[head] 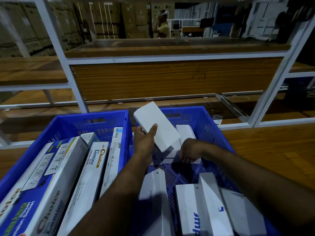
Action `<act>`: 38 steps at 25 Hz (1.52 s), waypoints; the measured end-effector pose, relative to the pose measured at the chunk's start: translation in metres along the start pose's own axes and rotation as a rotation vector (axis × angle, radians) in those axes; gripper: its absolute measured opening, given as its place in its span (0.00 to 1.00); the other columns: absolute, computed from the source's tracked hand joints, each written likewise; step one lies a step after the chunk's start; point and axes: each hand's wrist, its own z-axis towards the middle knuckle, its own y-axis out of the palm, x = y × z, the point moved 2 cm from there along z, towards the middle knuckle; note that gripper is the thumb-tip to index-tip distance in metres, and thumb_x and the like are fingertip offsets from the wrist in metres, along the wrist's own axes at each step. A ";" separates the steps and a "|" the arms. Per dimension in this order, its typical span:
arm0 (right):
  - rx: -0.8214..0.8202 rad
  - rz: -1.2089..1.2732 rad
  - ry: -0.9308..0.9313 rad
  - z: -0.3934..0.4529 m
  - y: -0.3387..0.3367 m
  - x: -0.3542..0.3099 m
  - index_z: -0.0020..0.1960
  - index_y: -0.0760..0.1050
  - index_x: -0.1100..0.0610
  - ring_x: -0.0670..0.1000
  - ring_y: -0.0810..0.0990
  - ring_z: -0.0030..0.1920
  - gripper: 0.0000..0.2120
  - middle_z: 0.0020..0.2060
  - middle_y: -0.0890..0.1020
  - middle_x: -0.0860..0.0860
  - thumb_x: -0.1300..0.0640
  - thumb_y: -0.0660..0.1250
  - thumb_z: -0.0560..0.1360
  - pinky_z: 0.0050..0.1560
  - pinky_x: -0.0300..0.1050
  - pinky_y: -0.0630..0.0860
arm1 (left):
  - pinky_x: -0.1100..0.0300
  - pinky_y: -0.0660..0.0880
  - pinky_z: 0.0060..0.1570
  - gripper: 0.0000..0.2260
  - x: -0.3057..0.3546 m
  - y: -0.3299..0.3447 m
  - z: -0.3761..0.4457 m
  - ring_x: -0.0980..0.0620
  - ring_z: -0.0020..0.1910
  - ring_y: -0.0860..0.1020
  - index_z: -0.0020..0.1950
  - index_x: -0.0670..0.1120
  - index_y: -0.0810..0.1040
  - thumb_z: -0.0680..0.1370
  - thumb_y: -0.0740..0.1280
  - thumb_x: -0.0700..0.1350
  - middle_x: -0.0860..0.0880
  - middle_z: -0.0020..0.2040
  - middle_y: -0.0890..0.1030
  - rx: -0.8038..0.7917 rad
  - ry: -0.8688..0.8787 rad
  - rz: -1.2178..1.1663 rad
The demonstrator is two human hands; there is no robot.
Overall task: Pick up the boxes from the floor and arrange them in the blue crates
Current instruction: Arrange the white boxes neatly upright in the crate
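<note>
Two blue crates stand side by side below me. The left crate [71,121] is packed with long socket boxes [95,169] standing on edge. The right crate [199,116] holds several white boxes [202,206] lying loosely on its floor. My left hand [144,140] grips a plain white box [158,125], tilted and raised above the right crate's far end. My right hand [189,151] reaches down inside the right crate and touches white boxes [185,132] at the far end; its fingertips are hidden among them.
A white metal rack [75,79] with wooden shelves [170,77] stands right behind the crates. Wooden floor [272,150] stretches to the right. A person [162,24] stands far back among stacked cardboard cartons.
</note>
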 end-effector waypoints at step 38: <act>-0.715 -0.184 -0.226 -0.038 0.038 -0.024 0.42 0.82 0.47 0.47 0.77 0.48 0.03 0.42 0.81 0.46 0.48 0.72 0.73 0.59 0.49 0.74 | 0.44 0.70 0.70 0.37 -0.011 0.003 -0.011 0.38 0.70 0.71 0.81 0.45 0.51 0.78 0.63 0.57 0.40 0.76 0.67 -0.150 0.016 0.776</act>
